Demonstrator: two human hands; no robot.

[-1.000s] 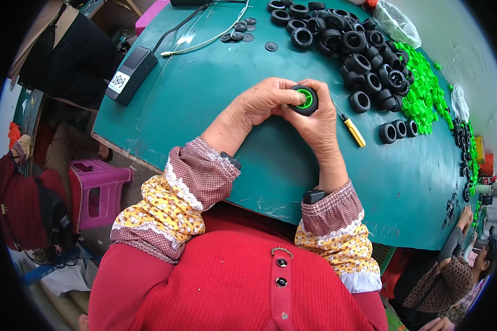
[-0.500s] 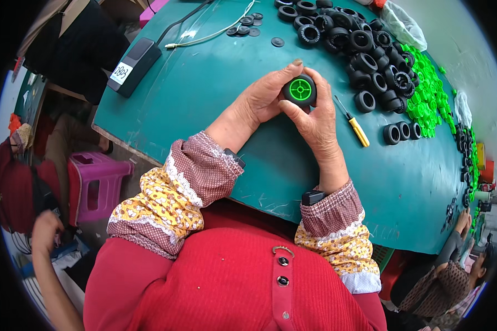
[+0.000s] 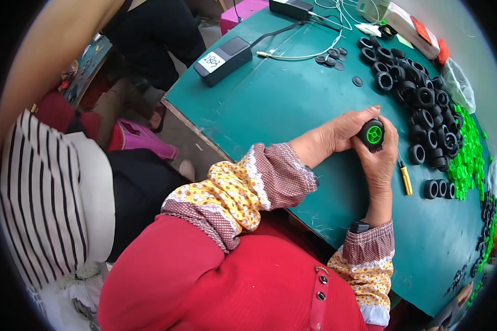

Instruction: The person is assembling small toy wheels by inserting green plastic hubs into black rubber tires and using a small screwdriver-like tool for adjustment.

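Observation:
A small toy wheel, a black tyre with a green spoked hub, is held between both my hands above the green table. My left hand grips it from the left, thumb over its top edge. From the right and below, my right hand closes round it, its thumb by the lower rim. The fingers behind the tyre are hidden. Just right of my right hand lies a screwdriver with a yellow handle. Beyond it, three loose tyres stand in a short row.
A heap of black tyres and a pile of green hubs cover the table's right side. Small black discs, a white cable and a black box lie farther back. Someone in a striped top stands close at left.
The view has swung left, so the table and my hands appear farther right. The wheel's face has turned slightly, still in both hands. A person in stripes has come close at left.

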